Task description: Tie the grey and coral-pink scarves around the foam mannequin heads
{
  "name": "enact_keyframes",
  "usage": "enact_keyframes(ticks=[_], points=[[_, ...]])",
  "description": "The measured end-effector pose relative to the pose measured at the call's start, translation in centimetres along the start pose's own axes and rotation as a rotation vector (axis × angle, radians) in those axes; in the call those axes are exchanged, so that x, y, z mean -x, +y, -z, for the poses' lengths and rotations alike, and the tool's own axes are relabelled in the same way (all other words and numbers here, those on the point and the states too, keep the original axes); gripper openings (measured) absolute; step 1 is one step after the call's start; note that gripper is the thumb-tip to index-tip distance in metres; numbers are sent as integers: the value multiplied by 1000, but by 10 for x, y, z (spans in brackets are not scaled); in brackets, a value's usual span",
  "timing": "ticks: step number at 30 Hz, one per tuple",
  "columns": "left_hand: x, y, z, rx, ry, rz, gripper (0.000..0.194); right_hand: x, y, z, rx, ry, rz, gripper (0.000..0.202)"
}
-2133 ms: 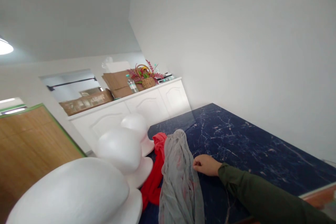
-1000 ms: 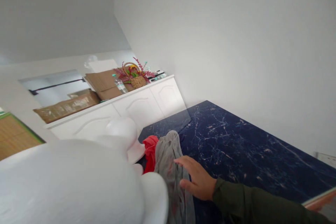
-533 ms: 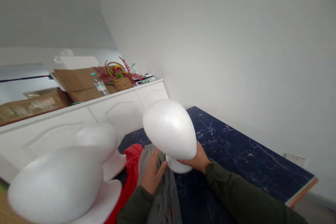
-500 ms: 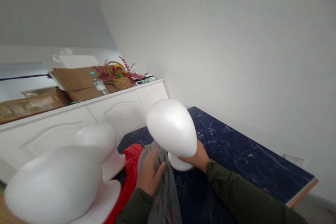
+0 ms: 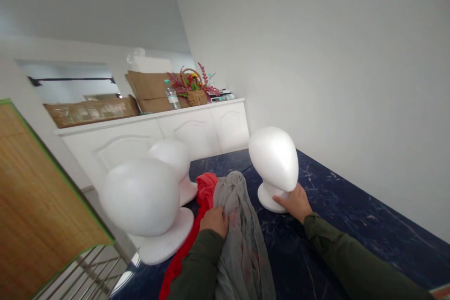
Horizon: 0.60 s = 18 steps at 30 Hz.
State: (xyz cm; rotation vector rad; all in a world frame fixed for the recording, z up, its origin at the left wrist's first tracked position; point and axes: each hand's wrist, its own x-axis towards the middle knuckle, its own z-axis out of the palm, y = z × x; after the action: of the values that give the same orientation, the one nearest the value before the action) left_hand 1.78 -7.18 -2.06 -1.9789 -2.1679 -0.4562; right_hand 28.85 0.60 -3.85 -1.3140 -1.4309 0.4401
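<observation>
A white foam head form [image 5: 273, 157] stands on the dark blue marbled table [image 5: 351, 211]. My right hand [image 5: 296, 202] grips its neck near the base. My left hand [image 5: 215, 221] has its fingers closed on the left edge of a long grey scarf [image 5: 242, 229], which runs toward me over the table. A red scarf [image 5: 206, 188] lies along its left side, partly behind my left sleeve. Farther left stand two more white head forms, a near one [image 5: 142, 197] and one behind it [image 5: 172, 157].
Behind the table is a white cabinet [image 5: 190, 133] bearing cardboard [image 5: 151, 89], a bottle [image 5: 172, 95] and a flower basket [image 5: 197, 97]. A bamboo mat [image 5: 42, 201] and a metal rack [image 5: 87, 274] are at the left. A wall borders the right side.
The view has swung left. My right hand's head form now stands farther right of the grey scarf. My left hand, spread before, has closed on the scarf.
</observation>
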Motion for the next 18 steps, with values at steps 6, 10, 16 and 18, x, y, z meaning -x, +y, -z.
enact_keyframes(ticks=[6,10,16,18], points=[[-3,-7,-8,173,141,12,16,58,-21,4,-218,14,-295,50],[1,6,6,251,185,32,20,97,-49,-9,-568,-327,-500,47],[18,41,27,536,157,-149,23,98,-86,-41,-939,-837,-633,44],[26,49,30,626,110,-282,26,93,-91,-47,-1018,-972,-701,50]])
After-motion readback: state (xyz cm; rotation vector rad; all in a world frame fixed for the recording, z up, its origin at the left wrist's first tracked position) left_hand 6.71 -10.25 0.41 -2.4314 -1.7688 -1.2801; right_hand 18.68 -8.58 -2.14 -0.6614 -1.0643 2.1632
